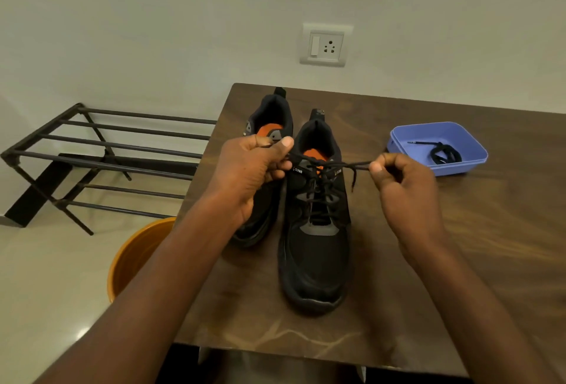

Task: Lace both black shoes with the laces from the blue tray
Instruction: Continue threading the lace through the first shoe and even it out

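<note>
Left shoe (269, 126), centre-left of the frame: black trainer with an orange insole, largely behind your left hand. Whether it has a lace you cannot tell from here.

Left hand (255, 166), centre: fingers curled, thumb pinching one end of the black lace (330, 164), pulled out to the left.

Right shoe (315, 230), centre, toe toward you on the brown desk (459, 261): lace crossed through the eyelets up to the top pair. The upper looks soft and the sole stiff; it will likely stay put under a light pull but may slide under a hard one.

Right hand (398, 178), right of centre: fingertips pinch the other lace end, drawn taut to the right, with a short tail hanging below.

Blue tray (410, 135), upper right: light plastic, holding the second lace (442, 153) in a loose coil. That lace is thin, limp and apt to tangle; take it by the stiff tip lying toward the tray's left side.
</note>
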A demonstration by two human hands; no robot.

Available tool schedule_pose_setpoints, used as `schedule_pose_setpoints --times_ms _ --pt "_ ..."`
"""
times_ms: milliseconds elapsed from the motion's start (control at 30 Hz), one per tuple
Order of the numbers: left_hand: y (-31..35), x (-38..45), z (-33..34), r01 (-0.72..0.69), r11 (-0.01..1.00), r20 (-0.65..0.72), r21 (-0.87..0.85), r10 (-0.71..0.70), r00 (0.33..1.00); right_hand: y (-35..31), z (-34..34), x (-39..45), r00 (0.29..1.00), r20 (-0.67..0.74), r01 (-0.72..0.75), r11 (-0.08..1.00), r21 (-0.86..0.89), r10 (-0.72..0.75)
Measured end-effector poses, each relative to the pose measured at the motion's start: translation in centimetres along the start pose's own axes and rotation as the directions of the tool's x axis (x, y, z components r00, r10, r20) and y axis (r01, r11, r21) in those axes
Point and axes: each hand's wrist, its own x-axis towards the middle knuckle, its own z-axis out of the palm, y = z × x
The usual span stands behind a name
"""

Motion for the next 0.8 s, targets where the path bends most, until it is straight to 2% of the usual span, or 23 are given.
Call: schedule_pose_setpoints --times_ms 67,133,200,267,300,367,400,467,500,567,633,700,800 --pt "-0.2 -0.1 0.1 -0.037 0.995 -0.092 0.096 0.046 0.995 0.1 0.3 -0.3 0.994 0.011 -0.113 0.993 0.03 0.113" --pt "-0.4 -0.2 0.6 -0.056 0.986 -0.17 0.159 0.083 0.982 -0.5 0.7 -0.5 0.968 0.01 -0.249 0.952 0.178 0.251" --pt "-0.5 -0.1 1.1 -0.049 0.985 -0.225 0.163 0.086 0.971 -1.1 1.1 -0.6 0.921 0.024 -0.375 0.867 0.327 0.389" --pt "-0.7 0.0 1.4 -0.065 0.974 -0.251 0.218 0.12 0.96 -1.4 1.2 -0.8 0.884 0.055 -0.442 0.794 0.418 0.463" --pt "-0.9 0.3 1.2 -0.089 0.943 -0.246 0.321 0.174 0.953 -1.4 1.3 -0.8 0.881 0.068 -0.451 0.788 0.419 0.468" --pt "-0.9 0.4 0.4 -0.165 0.821 -0.177 0.547 0.305 0.936 -1.2 1.0 -0.8 0.914 0.032 -0.394 0.867 0.306 0.404" --pt "-0.8 0.5 -0.3 -0.206 0.766 -0.139 0.61 0.359 0.923 -1.2 0.9 -0.8 0.944 0.0 -0.321 0.917 0.239 0.33" --pt "-0.5 0.6 -1.6 -0.237 0.645 -0.1 0.727 0.441 0.892 -1.6 0.8 -1.0 0.994 -0.027 -0.107 0.989 0.1 0.11" --pt "-0.4 0.7 -2.2 -0.204 0.565 -0.091 0.8 0.449 0.889 -1.8 1.0 -1.3 1.0 -0.002 0.002 1.0 -0.001 -0.002" --pt "-0.7 0.8 -2.9 -0.075 0.444 -0.088 0.893 0.336 0.938 -1.9 2.1 -2.3 0.982 0.129 0.169 0.952 -0.254 -0.14" --pt "-1.2 0.9 -3.0 0.02 0.442 -0.094 0.897 0.147 0.985 -1.6 3.4 -3.3 0.966 0.214 0.223 0.891 -0.396 -0.146" --pt "-1.5 0.7 -2.8 0.038 0.463 -0.071 0.885 0.054 0.996 -1.2 3.8 -3.3 0.972 0.192 0.2 0.896 -0.396 -0.132" --pt "-1.4 -0.1 -2.3 0.048 0.448 -0.071 0.893 0.034 0.997 -1.0 3.1 -2.2 0.982 0.158 0.158 0.912 -0.379 -0.105"
